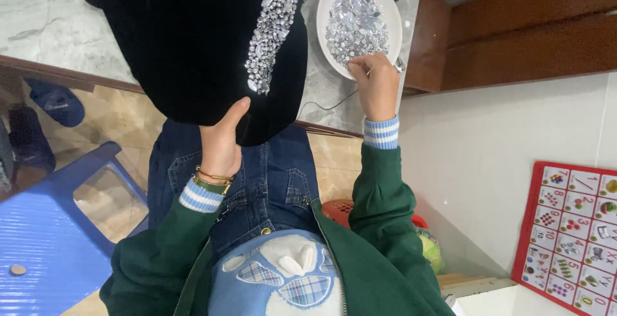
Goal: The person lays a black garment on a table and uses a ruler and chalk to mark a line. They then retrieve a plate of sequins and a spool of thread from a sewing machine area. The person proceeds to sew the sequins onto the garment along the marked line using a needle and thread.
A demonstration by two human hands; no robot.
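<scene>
My left hand has its fingers tucked under the black cloth, so only the thumb and palm show. The cloth runs off the far edge and covers much of the bench. My right hand hides its fingertips at the near rim of the white dish, and I cannot tell whether a gem is pinched there. The dish's far rim is cut off. The red chart runs off the right edge. A blue stool leaves the picture at left.

Green jacket, blue-striped cuffs, jeans, gold bangles
</scene>
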